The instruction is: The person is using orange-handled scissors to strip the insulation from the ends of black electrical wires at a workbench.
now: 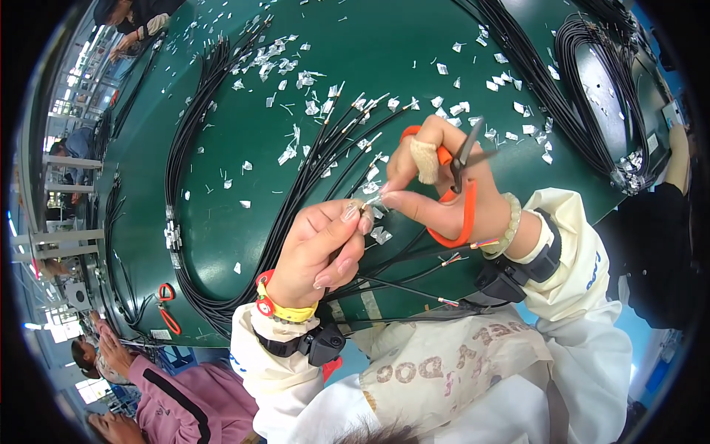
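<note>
Above the near edge of a green table, my left hand (318, 248) is closed round the end of a black cable, its fingertips pinched near the tip. Foil and thin stripped wires (373, 200) stick out there. My right hand (451, 189) meets them from the right, thumb and forefinger pinched on the stripped end. Orange-handled scissors (469, 207) hang in that same hand, a loop round the fingers, with the dark blades pointing away to the upper right. A cloth-like cover (424, 160) wraps one right finger. Several stripped black cables (318, 159) lie just beyond my left hand.
Foil scraps (296, 78) litter the green table (244, 170). A curved cable bundle (176, 148) lies at left, beside another pair of orange-handled scissors (168, 318). A coiled bundle (569, 59) occupies the far right. Stripped cable ends (451, 259) lie under my right wrist. Other people sit around the table.
</note>
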A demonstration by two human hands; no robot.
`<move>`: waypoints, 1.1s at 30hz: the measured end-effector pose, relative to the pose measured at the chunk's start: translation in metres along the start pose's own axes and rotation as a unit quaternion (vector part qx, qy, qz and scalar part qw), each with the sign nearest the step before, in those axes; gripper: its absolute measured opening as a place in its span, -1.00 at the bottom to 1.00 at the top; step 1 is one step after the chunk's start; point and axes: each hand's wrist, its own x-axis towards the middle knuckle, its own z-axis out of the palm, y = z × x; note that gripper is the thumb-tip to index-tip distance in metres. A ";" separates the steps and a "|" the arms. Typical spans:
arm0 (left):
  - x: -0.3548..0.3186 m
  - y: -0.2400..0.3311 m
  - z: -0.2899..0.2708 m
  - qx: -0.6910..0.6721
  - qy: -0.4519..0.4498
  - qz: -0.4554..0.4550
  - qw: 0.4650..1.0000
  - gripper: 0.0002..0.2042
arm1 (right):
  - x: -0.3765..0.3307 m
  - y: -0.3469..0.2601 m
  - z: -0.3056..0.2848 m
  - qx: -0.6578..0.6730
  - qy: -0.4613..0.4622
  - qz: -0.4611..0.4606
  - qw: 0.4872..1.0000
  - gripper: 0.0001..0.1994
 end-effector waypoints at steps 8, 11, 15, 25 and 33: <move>-0.004 0.001 -0.004 -0.119 -0.067 -0.019 0.990 -0.78 | -0.001 0.001 -0.003 -0.006 -0.027 -0.039 0.999 -0.62; -0.004 0.001 -0.005 -0.136 -0.077 -0.025 0.987 -0.78 | -0.001 0.001 -0.004 -0.040 -0.062 -0.058 0.996 -0.62; -0.003 0.003 -0.003 -0.129 -0.076 -0.019 0.989 -0.79 | 0.000 -0.001 -0.002 -0.053 0.016 -0.063 0.996 -0.66; -0.005 0.005 -0.005 -0.132 -0.090 0.003 0.987 -0.79 | -0.007 -0.009 0.007 -0.366 -0.172 0.115 0.907 -0.41; -0.006 0.002 -0.009 -0.139 -0.102 0.000 0.985 -0.79 | -0.005 -0.007 0.009 -0.342 -0.181 0.127 0.914 -0.38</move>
